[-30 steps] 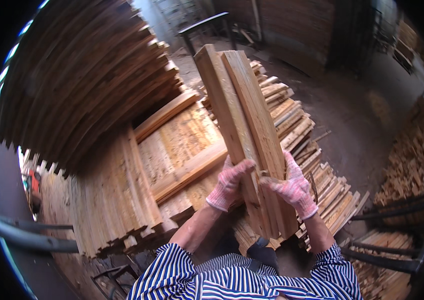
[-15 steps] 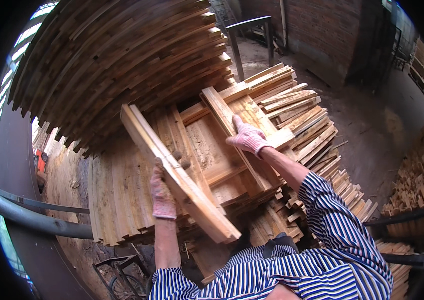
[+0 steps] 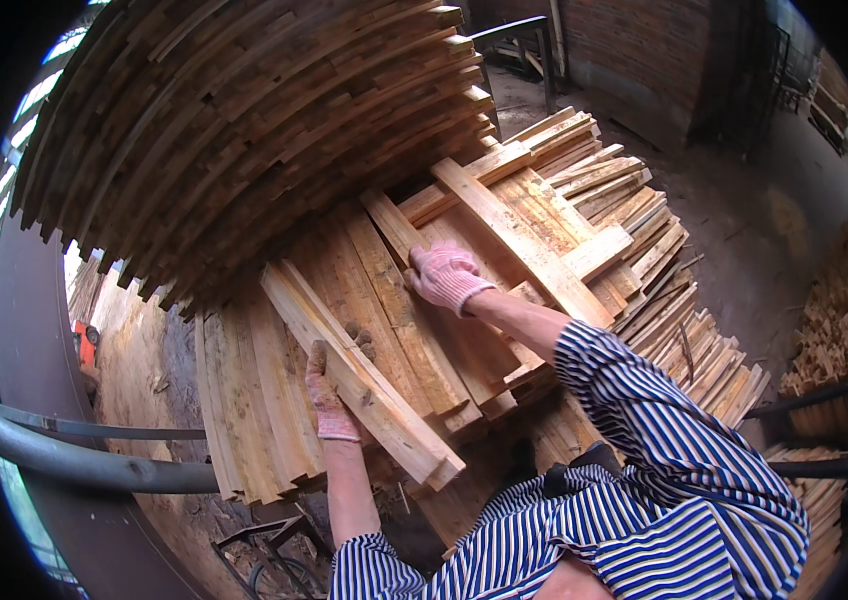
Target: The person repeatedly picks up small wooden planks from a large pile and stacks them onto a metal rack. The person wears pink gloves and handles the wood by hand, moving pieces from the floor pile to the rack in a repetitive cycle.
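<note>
My left hand (image 3: 330, 408), in a dirty pink knit glove, is closed on the near side of a pair of long wooden strips (image 3: 359, 380) lying side by side. The strips slant over the layer of boards (image 3: 244, 390). Farther right, my right hand (image 3: 447, 277), in a cleaner pink glove, has its fingers curled at the edge of another wooden strip (image 3: 391, 222); its palm hides part of that strip. Right of this hand a loose wooden strip (image 3: 519, 240) lies across the pile, near a short crosswise piece (image 3: 598, 253).
A tall stack of wooden strips (image 3: 244, 130) rises at the far left. Uneven strip ends (image 3: 634, 225) jut out on the right. A metal rail (image 3: 114, 463) runs in from the left, and a dark metal frame (image 3: 274, 545) stands below. More stacked wood (image 3: 839, 320) is at the far right.
My right hand has let go of the strip on the right and moved left to another one. The pair of strips in my left hand has shifted slightly, and the view has moved a little.
</note>
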`<state>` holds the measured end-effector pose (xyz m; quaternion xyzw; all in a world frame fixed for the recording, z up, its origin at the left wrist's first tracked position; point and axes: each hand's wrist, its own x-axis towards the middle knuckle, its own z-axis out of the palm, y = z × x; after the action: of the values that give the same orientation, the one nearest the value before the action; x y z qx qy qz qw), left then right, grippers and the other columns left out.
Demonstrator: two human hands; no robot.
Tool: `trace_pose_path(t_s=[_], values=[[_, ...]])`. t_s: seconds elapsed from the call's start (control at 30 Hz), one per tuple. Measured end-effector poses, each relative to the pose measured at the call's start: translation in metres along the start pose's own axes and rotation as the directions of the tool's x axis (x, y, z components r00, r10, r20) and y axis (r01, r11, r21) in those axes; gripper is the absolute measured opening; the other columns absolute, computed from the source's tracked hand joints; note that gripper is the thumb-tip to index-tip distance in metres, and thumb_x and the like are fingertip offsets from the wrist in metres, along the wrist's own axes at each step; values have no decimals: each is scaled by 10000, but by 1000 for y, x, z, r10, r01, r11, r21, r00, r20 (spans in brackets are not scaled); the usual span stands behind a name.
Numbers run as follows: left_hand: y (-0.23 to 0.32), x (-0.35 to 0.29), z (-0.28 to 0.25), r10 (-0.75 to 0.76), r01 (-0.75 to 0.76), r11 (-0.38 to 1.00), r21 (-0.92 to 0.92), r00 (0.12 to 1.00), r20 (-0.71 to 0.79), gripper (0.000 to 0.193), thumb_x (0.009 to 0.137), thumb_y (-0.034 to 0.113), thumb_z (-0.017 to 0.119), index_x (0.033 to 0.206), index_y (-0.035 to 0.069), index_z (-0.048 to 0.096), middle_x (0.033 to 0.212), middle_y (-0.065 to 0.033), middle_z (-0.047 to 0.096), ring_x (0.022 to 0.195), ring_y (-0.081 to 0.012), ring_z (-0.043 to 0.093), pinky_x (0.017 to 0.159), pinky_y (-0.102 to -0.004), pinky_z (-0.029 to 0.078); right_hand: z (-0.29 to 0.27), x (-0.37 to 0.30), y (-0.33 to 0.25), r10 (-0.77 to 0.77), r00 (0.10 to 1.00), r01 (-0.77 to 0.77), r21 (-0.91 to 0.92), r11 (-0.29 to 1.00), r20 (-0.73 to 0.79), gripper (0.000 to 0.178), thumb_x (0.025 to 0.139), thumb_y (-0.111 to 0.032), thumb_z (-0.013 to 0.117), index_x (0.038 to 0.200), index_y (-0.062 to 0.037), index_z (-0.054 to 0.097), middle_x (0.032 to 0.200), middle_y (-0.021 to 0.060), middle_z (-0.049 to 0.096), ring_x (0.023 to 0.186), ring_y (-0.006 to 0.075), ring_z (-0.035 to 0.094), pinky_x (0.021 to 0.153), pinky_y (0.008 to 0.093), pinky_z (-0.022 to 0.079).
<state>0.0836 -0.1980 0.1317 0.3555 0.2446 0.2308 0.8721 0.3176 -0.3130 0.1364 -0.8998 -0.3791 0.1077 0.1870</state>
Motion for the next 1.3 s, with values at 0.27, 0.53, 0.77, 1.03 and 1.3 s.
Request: trace_pose_path(t_s=[0.27,0.53,0.77,1.03,1.3], values=[[-4,-2,-23,127,-110,980,166,987,-95,715,977,642,485,1320,22,571,1139,-127,691,972,-256,689,878,-392,586,-3,0,102,49,963,-62,-42,997,-266,507,914,-381,676,1329,-134,522,1232,238,590,1063,331,633,790,493,549],[-12,50,-15,65,-69,997,40,993,95,618,1045,541,426,1417,51,488,1269,-170,643,1122,-352,632,997,-497,520,14,16,69,76,990,-33,336,941,-116,510,981,-478,480,1252,-58,575,961,240,675,847,335,697,711,480,572],[-5,93,-6,-89,72,993,97,980,177,520,1025,522,513,1254,58,563,1158,-130,668,947,-260,648,875,-410,551,-37,-24,-11,-212,977,196,294,935,21,783,912,-705,493,1451,-138,457,1300,272,543,1237,411,556,1014,492,489],[-27,87,70,-50,24,991,128,979,197,623,1028,532,491,1233,-50,573,1182,-197,655,1109,-321,631,987,-431,525,-52,-34,32,33,998,-51,351,935,58,777,847,-488,630,1530,-193,408,1376,252,516,1236,418,564,1037,452,488],[-30,110,32,-185,162,975,152,971,154,640,1017,508,534,1377,-20,491,1198,-174,670,1070,-347,658,955,-426,552,-4,25,68,-210,978,211,72,975,-20,473,1000,-500,490,1260,-115,579,1193,215,635,1109,373,623,836,517,528]])
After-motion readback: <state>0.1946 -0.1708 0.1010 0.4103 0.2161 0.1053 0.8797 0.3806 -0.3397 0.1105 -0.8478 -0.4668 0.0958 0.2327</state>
